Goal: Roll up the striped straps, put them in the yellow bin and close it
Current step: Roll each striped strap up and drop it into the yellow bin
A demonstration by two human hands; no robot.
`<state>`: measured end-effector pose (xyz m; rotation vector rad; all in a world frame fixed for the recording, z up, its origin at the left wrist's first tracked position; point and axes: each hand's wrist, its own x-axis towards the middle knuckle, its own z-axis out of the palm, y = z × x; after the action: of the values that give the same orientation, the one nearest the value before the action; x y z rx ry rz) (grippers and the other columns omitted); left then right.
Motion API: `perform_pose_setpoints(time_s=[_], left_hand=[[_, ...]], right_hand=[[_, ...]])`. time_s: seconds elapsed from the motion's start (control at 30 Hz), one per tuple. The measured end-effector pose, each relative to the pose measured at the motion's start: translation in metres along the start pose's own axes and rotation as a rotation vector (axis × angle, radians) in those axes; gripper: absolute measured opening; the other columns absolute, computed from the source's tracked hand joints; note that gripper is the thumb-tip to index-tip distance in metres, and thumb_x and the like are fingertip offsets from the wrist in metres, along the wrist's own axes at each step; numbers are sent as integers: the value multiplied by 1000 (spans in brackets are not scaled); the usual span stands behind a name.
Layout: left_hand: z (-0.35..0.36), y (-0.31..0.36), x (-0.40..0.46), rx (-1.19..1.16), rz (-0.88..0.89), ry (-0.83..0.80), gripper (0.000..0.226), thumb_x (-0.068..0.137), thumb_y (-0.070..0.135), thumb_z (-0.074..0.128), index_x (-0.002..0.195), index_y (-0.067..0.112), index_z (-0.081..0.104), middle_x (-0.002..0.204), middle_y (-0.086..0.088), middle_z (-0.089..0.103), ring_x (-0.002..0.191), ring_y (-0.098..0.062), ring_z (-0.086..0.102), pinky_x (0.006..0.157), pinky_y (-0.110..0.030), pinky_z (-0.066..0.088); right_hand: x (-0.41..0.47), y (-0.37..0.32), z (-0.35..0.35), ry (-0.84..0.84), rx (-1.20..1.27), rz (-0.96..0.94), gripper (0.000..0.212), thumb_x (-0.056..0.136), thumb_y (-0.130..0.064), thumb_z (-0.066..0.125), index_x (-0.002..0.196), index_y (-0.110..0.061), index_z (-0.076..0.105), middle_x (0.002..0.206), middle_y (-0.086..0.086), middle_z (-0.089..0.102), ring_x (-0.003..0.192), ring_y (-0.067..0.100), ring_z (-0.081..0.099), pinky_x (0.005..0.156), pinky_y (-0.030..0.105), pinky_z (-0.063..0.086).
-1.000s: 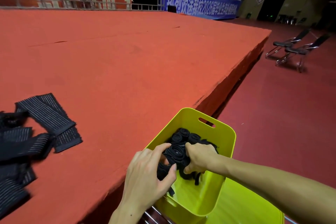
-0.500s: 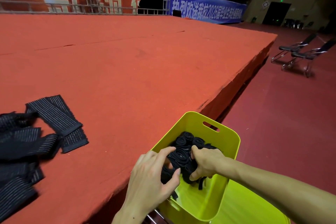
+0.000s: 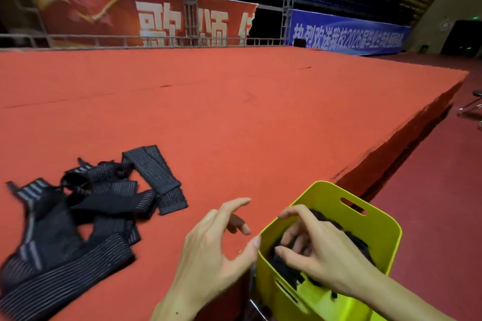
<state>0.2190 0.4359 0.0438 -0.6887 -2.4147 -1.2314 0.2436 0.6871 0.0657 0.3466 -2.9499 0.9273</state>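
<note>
Yellow bin [image 3: 375, 219] — left hand [image 3: 208, 247] has lifted out (right hand [image 3: 320, 250] still inside).

Both hands are bare, reaching forward from the lower edge of view. The left hand [image 3: 208, 247] hovers with fingers loosely spread and relaxed, thumb out to the right, holding nothing. The right hand [image 3: 320, 250] angles in from the right, fingers loosely curled downward.
</note>
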Motion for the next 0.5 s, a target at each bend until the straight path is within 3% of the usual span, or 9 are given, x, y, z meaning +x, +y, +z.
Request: perform_pose_setpoints(time_s=[0.2,0.33,0.5], left_hand=[[-109,-35,-73,154,-131,151,64,84,52,74,144,52,52,103,20,72,94,-8,70,89,-33,59],[-177,-70,-133,240,-281,286,63,81,59,70,141,53,51,99,21,75,90,-1,72,85,-25,58],[-227,-119,-188,257,-470,441,62,78,63,67,137,53,51,91,19,76,78,-7,69,78,-37,59]], right_hand=[[16,-99,54,-109,125,-275,56,87,-60,74,129,-59,38,107,-20,73,85,12,70,74,25,56],[42,-159,108,-220,95,-405,57,87,-63,70,131,-58,33,107,-24,71,89,8,70,81,31,57],[83,-219,169,-293,92,-468,54,91,-61,69,133,-54,35,105,-28,71,88,3,70,84,32,56]])
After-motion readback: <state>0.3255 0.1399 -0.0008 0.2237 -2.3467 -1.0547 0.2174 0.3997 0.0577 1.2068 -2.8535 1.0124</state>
